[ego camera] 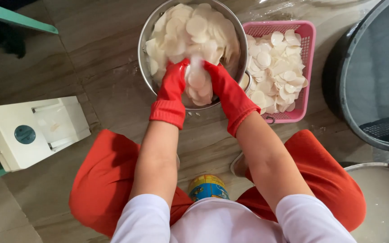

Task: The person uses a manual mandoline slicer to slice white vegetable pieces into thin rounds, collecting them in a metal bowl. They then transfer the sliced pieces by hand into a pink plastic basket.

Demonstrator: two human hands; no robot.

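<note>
Left hand: the left hand [173, 85], in a red rubber glove, is down in the steel bowl [146, 36], fingers curled in against a clump of white slices [197, 77]; it has hold of them from the left.
Right hand: the right hand [223, 87], gloved the same, presses the same clump from the right, fingers closed around it, so both hands cup one handful between them.
Slices: thin pale rounds, lying flat or tilted every which way with no common direction; the gathered handful stands roughly upright, its long axis running near to far, at the near edge of the bowl.
Bowl: round, on the floor just beyond the person's knees, heaped with slices toward its far side.
Basket: a pink plastic basket [306, 33] touches the bowl on the right, holding more slices in a flatter layer.
Hidden: fingertips are buried in the slices; whether the bowl holds water cannot be told; its far rim is cut off.
Left side: a white boxy appliance [28, 132] sits well apart.
Right side: a dark tub [338, 76] and another pale basin [374, 202], both cut off.
Floor: brownish stone-look tiles [100, 49], wet in patches near the bowl.
</note>
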